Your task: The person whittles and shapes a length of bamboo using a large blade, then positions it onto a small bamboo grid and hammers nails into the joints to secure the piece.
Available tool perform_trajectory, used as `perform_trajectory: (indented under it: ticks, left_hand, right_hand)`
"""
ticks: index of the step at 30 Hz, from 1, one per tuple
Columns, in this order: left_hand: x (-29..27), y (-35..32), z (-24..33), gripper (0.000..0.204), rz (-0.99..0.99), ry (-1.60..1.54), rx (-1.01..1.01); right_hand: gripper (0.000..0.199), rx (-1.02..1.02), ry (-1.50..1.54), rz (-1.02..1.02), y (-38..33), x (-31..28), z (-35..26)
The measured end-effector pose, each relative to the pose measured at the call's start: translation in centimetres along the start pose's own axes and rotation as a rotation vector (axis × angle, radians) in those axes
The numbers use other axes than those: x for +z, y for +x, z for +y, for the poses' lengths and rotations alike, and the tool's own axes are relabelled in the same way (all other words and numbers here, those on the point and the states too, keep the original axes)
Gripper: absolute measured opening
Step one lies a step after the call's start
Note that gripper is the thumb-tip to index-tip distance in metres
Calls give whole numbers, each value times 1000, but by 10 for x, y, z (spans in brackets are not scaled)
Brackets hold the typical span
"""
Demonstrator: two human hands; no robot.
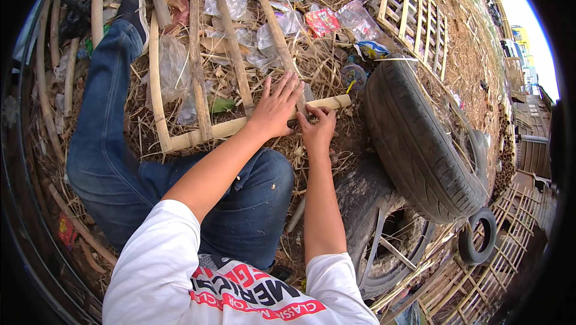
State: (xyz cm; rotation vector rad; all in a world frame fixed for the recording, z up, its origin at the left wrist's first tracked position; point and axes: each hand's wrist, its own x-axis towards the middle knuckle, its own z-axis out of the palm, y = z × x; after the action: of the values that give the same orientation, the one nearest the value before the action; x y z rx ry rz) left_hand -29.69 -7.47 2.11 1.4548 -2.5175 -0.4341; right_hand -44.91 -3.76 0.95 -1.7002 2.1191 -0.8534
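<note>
A split-bamboo frame lies on the ground in front of me, with several slats running away from one bamboo crosspiece [225, 128]. My left hand [277, 108] rests over the joint of the rightmost slat [274, 28], its fingers stretched out and apart. Just to its right, my right hand [318, 128] has its fingers curled over the crosspiece near the right end, with the thumb against the near side of the joint. Both hands partly cover that joint. The leftmost slat [156, 85] meets the crosspiece at its left end.
A worn tyre [414, 139] leans close to my right hand, above a dirty wheel [384, 235]. Bamboo lattice panels [414, 13] lie at the upper right and lower right. Straw, plastic bags [171, 67] and wrappers [322, 22] litter the ground. My bent leg [252, 205] is beneath my left forearm.
</note>
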Motion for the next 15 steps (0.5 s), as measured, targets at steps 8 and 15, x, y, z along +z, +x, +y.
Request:
perform_trajectory:
  ticks: [8,15]
  left_hand:
    - [-9,5,-24,121,-172,7,163]
    - [-2,1,-28,120,-139,-23,164]
  right_hand:
    - [34,39,90,-13,-1,2,0]
    - [35,-11,96,37,-7,4,1]
